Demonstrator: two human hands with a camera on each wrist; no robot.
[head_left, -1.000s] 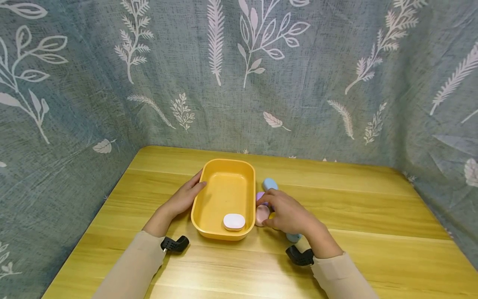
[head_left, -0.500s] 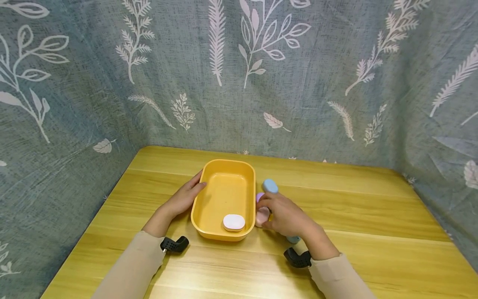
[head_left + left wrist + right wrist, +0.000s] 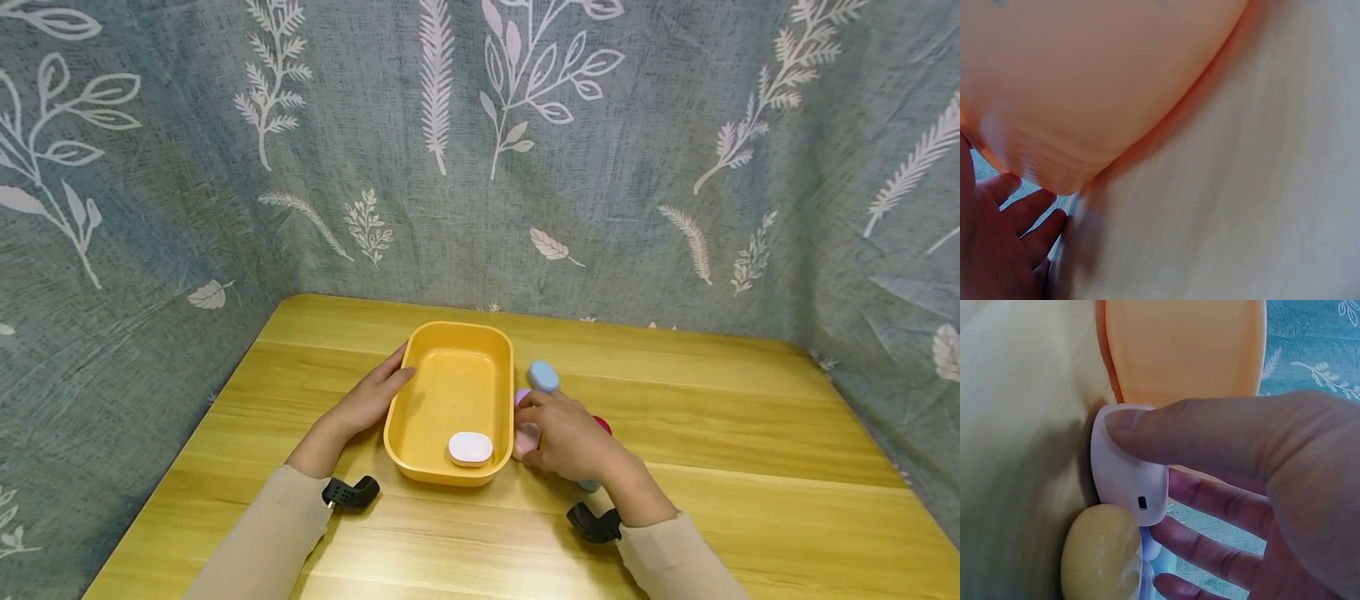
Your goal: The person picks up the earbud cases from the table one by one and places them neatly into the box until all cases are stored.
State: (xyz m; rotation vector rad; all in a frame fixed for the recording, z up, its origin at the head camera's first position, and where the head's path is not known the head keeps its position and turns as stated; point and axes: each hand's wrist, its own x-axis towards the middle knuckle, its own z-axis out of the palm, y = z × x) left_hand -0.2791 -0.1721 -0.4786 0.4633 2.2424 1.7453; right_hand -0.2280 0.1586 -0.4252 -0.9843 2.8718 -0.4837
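A yellow rectangular tray point(image 3: 450, 400) with rounded corners stands mid-table, a white earbud case point(image 3: 470, 448) in its near right corner. At the tray's left side, my left hand point(image 3: 371, 400) holds the wall, thumb over the rim and fingers along the outside. My right hand point(image 3: 573, 437) is low at the tray's right side. It pinches a pink earbud case point(image 3: 1127, 472) between thumb and fingers; a small port slot shows on the case's side. A yellow case point(image 3: 1099, 550) lies right beside the pink one and is hidden by my hand in the head view.
More cases lie around my right hand: a light blue one point(image 3: 543, 377) beyond it, a purple one point(image 3: 521, 397) by the tray wall, a red one point(image 3: 602, 425) partly behind the hand and a blue one point(image 3: 589, 485) under the wrist. A patterned curtain point(image 3: 480, 208) surrounds the wooden table point(image 3: 450, 542).
My right hand has shifted slightly toward the tray and closed in on the pink case. It now covers the yellow case, and the red one shows behind it. The left hand stays still.
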